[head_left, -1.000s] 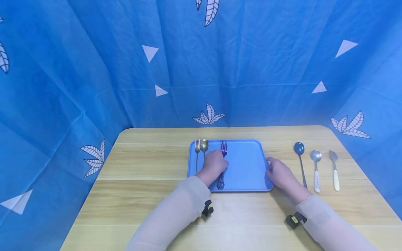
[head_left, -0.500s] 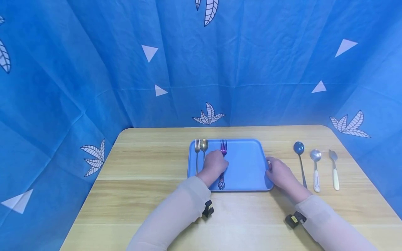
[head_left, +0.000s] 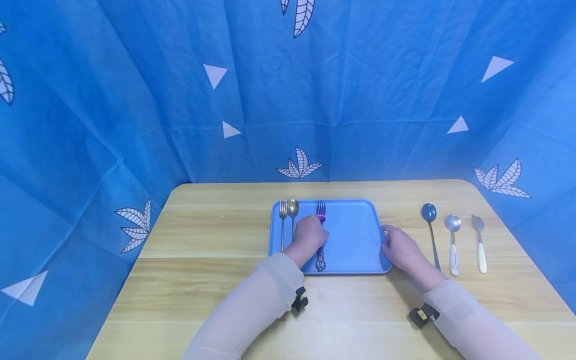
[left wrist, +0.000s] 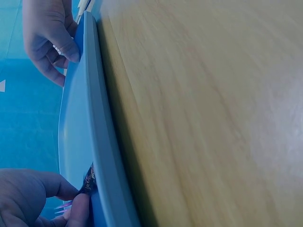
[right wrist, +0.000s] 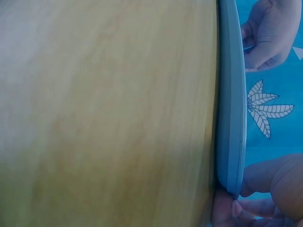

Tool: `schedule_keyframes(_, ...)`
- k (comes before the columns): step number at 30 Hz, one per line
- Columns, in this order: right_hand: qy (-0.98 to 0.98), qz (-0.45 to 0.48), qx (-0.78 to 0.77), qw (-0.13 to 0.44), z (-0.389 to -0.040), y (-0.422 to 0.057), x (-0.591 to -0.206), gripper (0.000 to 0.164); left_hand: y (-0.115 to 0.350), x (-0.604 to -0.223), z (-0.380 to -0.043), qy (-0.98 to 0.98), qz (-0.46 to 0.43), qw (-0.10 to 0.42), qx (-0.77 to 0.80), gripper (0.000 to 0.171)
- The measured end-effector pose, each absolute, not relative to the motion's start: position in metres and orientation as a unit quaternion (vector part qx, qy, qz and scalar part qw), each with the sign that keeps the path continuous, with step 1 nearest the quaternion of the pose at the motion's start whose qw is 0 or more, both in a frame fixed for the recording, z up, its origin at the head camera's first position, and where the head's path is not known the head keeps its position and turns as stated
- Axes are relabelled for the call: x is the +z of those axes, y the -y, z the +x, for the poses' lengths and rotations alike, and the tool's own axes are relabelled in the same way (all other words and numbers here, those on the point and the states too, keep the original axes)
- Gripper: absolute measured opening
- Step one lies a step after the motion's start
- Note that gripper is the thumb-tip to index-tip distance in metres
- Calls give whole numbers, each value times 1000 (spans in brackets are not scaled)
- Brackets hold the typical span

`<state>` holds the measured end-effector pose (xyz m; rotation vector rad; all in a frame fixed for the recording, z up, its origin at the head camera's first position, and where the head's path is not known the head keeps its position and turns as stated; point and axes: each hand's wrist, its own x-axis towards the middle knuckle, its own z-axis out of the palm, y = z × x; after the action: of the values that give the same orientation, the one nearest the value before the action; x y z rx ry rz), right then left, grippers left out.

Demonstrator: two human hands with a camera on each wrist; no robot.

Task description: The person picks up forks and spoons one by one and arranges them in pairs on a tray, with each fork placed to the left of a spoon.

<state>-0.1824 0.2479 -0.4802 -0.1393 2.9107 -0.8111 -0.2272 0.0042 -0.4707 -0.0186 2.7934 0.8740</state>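
Note:
A blue tray [head_left: 355,240] lies on the wooden table. My left hand [head_left: 308,237] reaches over it and pinches a purple fork [head_left: 321,210] between thumb and fingers; in the left wrist view the fork's dark ornate handle [left wrist: 89,179] slants up from the grip. The fork's middle is hidden by the hand in the head view. Left of it on the tray lie a gold-toned fork [head_left: 282,210] and a gold-toned spoon [head_left: 292,207], partly covered by my left hand and sleeve. My right hand [head_left: 400,248] grips the tray's right edge, its fingers bent around the rim [right wrist: 232,142].
Right of the tray, a dark blue spoon [head_left: 429,213], a white-handled spoon [head_left: 452,223] and a white-handled fork [head_left: 478,223] lie in a row on the table [head_left: 207,215]. Blue printed cloth [head_left: 270,90] hangs behind and along both sides.
The purple fork's handle end has swung slightly to the right, so the fork stands straighter along the tray. The right hand and the tray have stayed put.

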Motion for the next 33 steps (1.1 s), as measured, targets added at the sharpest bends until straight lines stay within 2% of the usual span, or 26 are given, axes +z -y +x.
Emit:
schedule_keyframes(9,-961,-52,-266,52,-184,-249,-482,58,-5,-470,-228,-948,-7,107,300,34)
schedule_keyframes(33,-961,-50,-268,51,-184,-249,-482,58,-7,-472,-230,-945,-16,114,306,26)
